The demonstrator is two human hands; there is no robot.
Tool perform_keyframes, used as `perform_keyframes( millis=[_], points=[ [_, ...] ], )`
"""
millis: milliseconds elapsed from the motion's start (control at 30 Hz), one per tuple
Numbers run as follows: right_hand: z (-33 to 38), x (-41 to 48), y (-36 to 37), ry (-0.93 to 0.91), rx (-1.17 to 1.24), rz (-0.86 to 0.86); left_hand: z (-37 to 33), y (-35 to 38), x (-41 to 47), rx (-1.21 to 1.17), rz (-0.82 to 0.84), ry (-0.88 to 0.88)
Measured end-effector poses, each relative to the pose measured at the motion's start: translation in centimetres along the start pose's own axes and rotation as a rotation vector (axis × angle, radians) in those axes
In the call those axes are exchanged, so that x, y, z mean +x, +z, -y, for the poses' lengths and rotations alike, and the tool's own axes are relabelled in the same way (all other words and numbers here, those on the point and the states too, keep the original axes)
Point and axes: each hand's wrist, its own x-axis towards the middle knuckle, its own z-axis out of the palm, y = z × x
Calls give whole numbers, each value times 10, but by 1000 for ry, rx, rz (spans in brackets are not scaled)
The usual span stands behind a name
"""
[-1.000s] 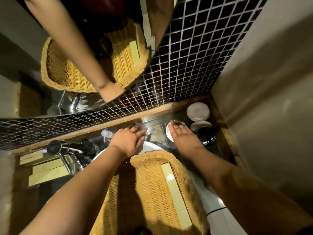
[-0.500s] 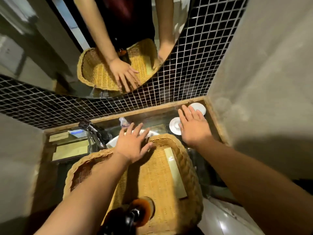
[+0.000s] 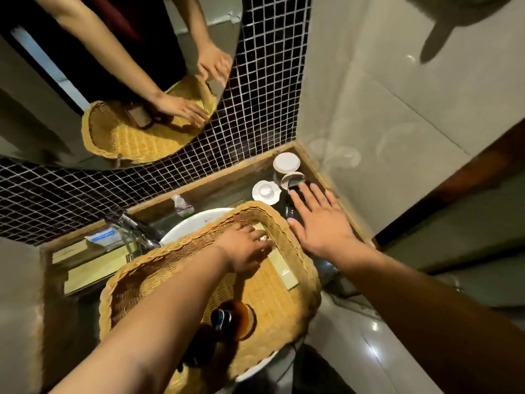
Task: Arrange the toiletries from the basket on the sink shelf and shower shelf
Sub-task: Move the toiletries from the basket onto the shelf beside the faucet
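Moved: left hand (image 3: 244,248) dropped into basket (image 3: 170,251); I see fingers flat on pale box (image 3: 284,271).
Right hand (image 3: 321,223): spread, over shelf (image 3: 227,189).
Bottle (image 3: 235,319): amber, basket's near end.
Room: basket on white sink (image 3: 196,223); black tiles (image 3: 264,95).

left hand (image 3: 244,251) lies in the wicker basket (image 3: 181,247), fingers (image 3: 262,243) touching a pale green box (image 3: 284,273); right hand (image 3: 321,223) hovers spread over the sink shelf (image 3: 227,184) beside it.

Your left forearm (image 3: 159,308) hides much of the brown bottle (image 3: 243,318) at the basket's (image 3: 255,208) 6 o'clock. The fingers (image 3: 264,243) of your left hand (image 3: 241,250) cover the pale box's (image 3: 284,270) far end; grip unclear. The small bottle (image 3: 181,204) at 11 o'clock is blurred.
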Motion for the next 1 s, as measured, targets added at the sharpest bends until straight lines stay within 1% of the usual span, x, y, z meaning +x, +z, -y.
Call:
perform_keyframes(
  millis=[100,233,333,433,533,633,767,900,1000],
  points=[
    [-13,-28,13,49,1,45,-14,3,18,-1,-11,59],
    [-28,-67,26,156,17,64,-25,11,32,68,-9,150],
    [-31,-90,31,195,39,51,-28,18,33,104,-42,131],
    [-25,-99,30,203,21,48,-23,19,27,145,2,113],
    [-10,-89,23,195,-15,17,-12,24,9,84,1,50],
    [23,-67,16,107,-49,-22,3,41,-24,-34,-19,-61],
    [85,-35,17,-98,-42,-17,18,77,-72,-137,4,-224],
    [133,-21,35,-258,-28,75,27,112,-116,-230,17,-384],
    [152,-11,55,-401,-26,231,27,131,-141,-320,-64,-511]
  ],
)
